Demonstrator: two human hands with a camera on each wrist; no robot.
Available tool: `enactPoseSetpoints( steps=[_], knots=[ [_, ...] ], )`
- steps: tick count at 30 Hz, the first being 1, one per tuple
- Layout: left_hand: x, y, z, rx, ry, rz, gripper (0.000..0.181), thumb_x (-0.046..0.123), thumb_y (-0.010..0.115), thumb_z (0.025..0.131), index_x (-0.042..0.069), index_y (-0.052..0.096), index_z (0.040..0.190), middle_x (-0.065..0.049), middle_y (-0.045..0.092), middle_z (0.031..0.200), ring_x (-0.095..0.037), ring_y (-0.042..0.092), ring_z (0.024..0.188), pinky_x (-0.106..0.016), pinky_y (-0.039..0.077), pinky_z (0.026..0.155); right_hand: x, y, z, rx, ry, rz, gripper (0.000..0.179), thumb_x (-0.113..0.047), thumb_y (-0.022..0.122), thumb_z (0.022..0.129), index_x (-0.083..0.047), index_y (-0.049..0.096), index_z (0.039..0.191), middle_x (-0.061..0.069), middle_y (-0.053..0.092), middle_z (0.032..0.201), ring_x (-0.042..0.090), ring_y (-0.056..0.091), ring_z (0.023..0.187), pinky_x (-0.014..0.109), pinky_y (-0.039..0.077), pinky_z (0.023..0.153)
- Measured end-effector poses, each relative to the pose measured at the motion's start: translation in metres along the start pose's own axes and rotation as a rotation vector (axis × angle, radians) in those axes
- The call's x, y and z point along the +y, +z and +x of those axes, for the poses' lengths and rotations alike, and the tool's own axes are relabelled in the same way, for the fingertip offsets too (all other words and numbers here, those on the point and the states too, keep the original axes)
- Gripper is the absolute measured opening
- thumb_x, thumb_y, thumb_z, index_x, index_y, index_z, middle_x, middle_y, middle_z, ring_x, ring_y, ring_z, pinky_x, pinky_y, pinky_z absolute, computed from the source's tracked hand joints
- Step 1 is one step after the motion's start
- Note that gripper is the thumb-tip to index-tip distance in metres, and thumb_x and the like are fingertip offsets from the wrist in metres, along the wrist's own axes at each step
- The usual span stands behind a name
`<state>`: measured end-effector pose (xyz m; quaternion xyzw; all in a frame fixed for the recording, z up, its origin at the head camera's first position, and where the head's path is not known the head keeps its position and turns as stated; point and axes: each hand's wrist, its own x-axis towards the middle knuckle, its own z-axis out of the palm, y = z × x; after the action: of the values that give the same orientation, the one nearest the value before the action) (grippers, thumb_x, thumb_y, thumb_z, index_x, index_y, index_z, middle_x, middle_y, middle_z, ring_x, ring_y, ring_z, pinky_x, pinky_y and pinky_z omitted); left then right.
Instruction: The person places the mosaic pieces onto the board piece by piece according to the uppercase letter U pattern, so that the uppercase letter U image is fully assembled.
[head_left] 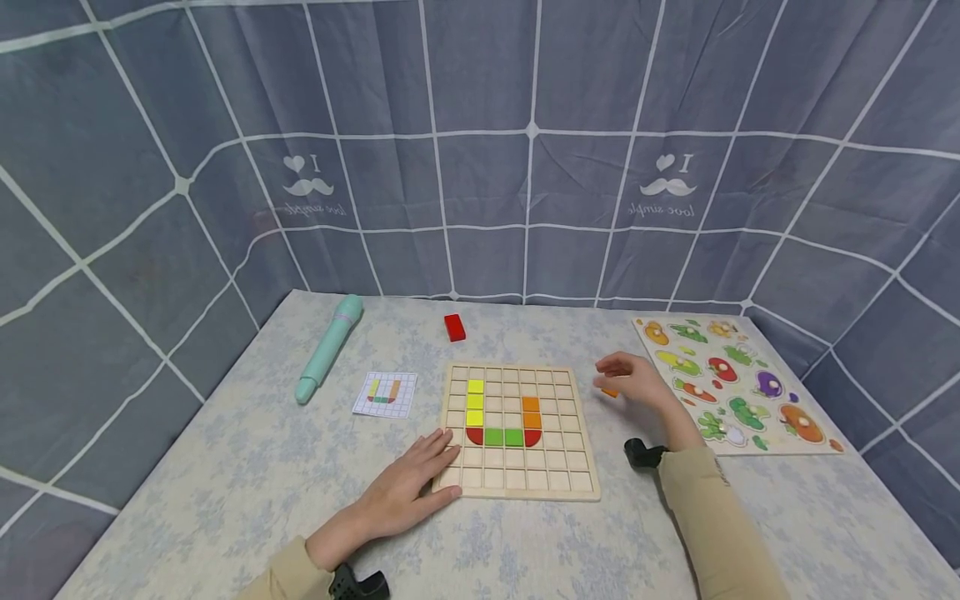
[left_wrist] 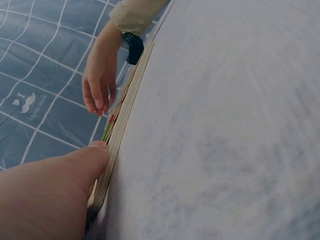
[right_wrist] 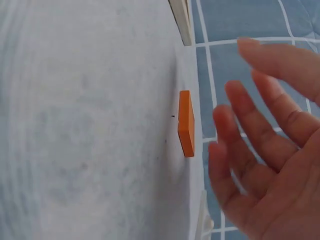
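A wooden grid board [head_left: 558, 482] lies on the table with yellow blocks [head_left: 476, 402], green blocks [head_left: 503, 437], orange blocks [head_left: 531, 412] and red rounded corner pieces [head_left: 474, 436] set in a U shape. My left hand [head_left: 405, 487] rests at the board's left edge, fingers extended; its thumb [left_wrist: 95, 157] touches the rim in the left wrist view. To the right of the board, my right hand [head_left: 641, 385] hovers over a loose orange block [right_wrist: 186, 124]. Its loosely bent fingers are apart from that block in the right wrist view, and nothing is in them.
A pattern card [head_left: 385, 395] with a printed U lies left of the board. Behind it is a mint-green stick-shaped object [head_left: 328, 350]. A red block [head_left: 454, 327] sits beyond the board. A vegetable puzzle board [head_left: 738, 383] lies at the right. Blue curtain [head_left: 480, 167] surrounds the table.
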<state>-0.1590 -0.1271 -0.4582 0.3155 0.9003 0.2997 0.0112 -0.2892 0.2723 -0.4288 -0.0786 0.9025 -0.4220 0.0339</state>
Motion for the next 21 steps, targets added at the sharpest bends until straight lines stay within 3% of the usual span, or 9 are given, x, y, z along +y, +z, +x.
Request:
enactPoseSetpoints(
  steps=[13, 21],
  knots=[
    [0.001, -0.001, 0.000, -0.009, -0.008, -0.008, 0.062, 0.045, 0.051, 0.095, 0.002, 0.045, 0.139, -0.011, 0.030, 0.150, -0.023, 0.019, 0.141, -0.042, 0.017, 0.115, 0.009, -0.001, -0.005, 0.013, -0.033, -0.027, 0.042, -0.012, 0.075, 0.079, 0.007, 0.059, 0.114, 0.022, 0.060, 0.112, 0.037, 0.055, 0.105, 0.048, 0.047, 0.090],
    [0.001, -0.001, 0.001, -0.012, -0.012, -0.011, 0.062, 0.045, 0.051, 0.095, 0.002, 0.044, 0.139, -0.010, 0.030, 0.150, -0.023, 0.019, 0.141, -0.042, 0.017, 0.115, 0.015, 0.000, -0.002, 0.026, -0.009, -0.054, 0.040, -0.006, 0.076, 0.076, 0.006, 0.060, 0.111, 0.018, 0.062, 0.103, 0.027, 0.056, 0.090, 0.033, 0.048, 0.074]
  ],
)
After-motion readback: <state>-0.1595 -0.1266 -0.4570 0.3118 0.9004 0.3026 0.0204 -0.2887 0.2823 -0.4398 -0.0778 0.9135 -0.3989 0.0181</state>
